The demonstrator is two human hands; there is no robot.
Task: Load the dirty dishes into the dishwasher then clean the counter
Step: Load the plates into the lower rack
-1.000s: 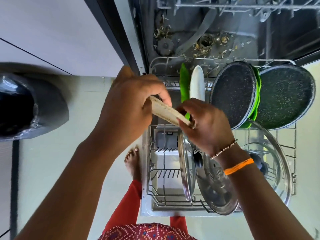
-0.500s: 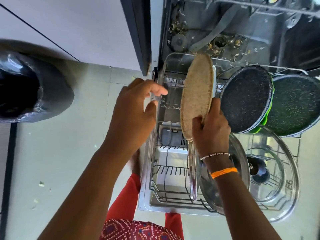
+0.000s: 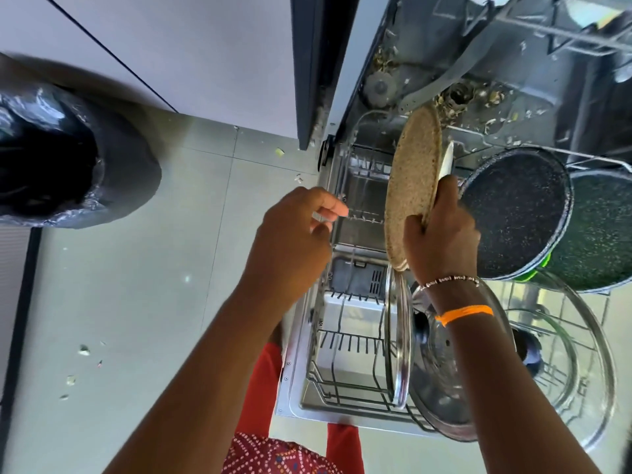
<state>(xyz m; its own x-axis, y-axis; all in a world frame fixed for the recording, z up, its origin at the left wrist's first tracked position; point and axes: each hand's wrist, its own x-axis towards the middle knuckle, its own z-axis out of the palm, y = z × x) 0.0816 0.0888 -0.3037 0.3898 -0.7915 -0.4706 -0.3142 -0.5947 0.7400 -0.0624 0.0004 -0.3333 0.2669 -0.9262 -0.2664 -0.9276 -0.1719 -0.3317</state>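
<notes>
My right hand point(image 3: 441, 234) grips a round speckled tan board point(image 3: 412, 186) by its lower right edge and holds it upright on edge over the pulled-out lower dishwasher rack point(image 3: 345, 336). A white plate point(image 3: 446, 160) stands just behind the board. My left hand point(image 3: 294, 234) hovers at the rack's left rim with loosely curled fingers and holds nothing. Two dark speckled pans point(image 3: 516, 213) lean in the rack to the right. Glass lids point(image 3: 398, 336) stand on edge near the front.
A bin lined with a black bag point(image 3: 51, 162) stands on the floor at the left. Food scraps lie on the grey floor tiles point(image 3: 136, 302) and on the dishwasher's bottom point(image 3: 478, 97). The upper rack point(image 3: 564, 32) juts out at top right.
The left hand let go of the tan board, and the right hand turned it from flat to upright over the rack. The view shifted left and lower.
</notes>
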